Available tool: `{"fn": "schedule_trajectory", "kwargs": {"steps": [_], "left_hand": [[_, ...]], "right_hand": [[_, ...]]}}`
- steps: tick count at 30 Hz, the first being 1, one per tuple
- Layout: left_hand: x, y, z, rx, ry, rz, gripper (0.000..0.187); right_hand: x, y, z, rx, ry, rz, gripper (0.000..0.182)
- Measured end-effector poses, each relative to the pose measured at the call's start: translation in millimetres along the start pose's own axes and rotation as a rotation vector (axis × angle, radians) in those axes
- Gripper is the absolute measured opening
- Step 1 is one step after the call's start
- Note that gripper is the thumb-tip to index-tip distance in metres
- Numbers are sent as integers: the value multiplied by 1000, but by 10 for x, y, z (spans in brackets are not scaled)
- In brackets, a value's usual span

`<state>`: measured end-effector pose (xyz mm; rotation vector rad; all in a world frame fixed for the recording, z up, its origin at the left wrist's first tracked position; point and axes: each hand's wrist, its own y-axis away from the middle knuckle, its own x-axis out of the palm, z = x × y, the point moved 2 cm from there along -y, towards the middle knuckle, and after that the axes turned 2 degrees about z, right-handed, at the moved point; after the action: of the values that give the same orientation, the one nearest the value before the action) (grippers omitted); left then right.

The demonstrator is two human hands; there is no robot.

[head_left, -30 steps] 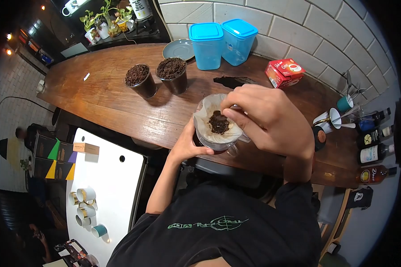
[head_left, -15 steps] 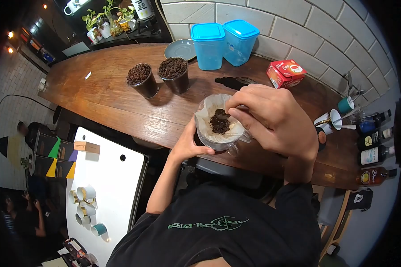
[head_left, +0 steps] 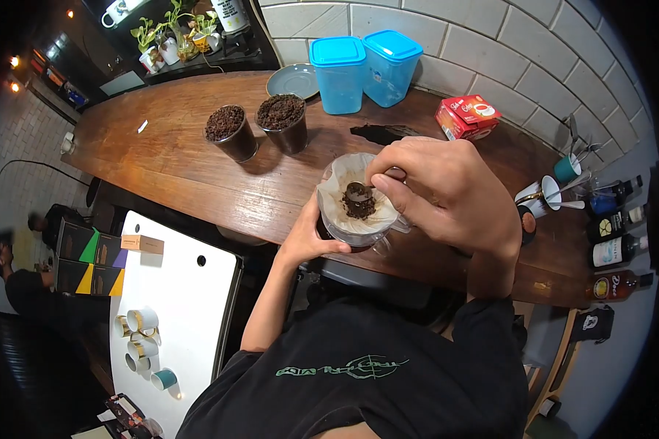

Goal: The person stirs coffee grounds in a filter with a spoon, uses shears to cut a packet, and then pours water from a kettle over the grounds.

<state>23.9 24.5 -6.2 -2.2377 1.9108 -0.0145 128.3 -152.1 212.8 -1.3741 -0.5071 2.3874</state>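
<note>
My left hand (head_left: pixel 309 240) is wrapped round the near left side of a clear coffee dripper (head_left: pixel 360 238), steadying it above the counter. Inside the dripper sits a paper filter (head_left: pixel 335 205) with dark coffee grounds (head_left: pixel 359 208) at its bottom. From above, my right hand (head_left: pixel 447 194) pinches a spoon (head_left: pixel 395 173), whose bowl is down in the filter at the grounds. Most of the spoon's handle is hidden by my fingers. Beyond the dripper, two glasses (head_left: pixel 236 143) (head_left: pixel 287 136) stand upright, heaped with dark grounds.
Blue-lidded containers (head_left: pixel 338 77) and a grey plate (head_left: pixel 291 83) line the wall. A red box (head_left: pixel 467 117) stands right of them. Bottles (head_left: pixel 613 251) and cups of utensils (head_left: pixel 538 196) are at far right. Several cups (head_left: pixel 142 319) stand on the white table (head_left: pixel 187 293); a person (head_left: pixel 25 282) is beyond.
The spoon's bowl has shifted slightly within the filter and now shows more plainly over the grounds. My left hand keeps its hold. At far left, a person has come into clearer view.
</note>
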Motion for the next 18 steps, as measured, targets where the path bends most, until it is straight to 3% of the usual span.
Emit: {"fn": "schedule_trajectory", "kwargs": {"steps": [5, 9, 14, 18], "left_hand": [[12, -8, -61, -18, 40, 17, 128], [3, 0, -43, -42, 35, 10, 127], [-6, -16, -114, -25, -22, 22, 125], [5, 4, -135, 14, -44, -17, 124]], "right_hand": [[51, -4, -23, -38, -117, 68, 13], [78, 1, -44, 9, -24, 52, 13], [18, 48, 104, 42, 43, -116, 11], [34, 63, 121, 66, 46, -103, 13]]}}
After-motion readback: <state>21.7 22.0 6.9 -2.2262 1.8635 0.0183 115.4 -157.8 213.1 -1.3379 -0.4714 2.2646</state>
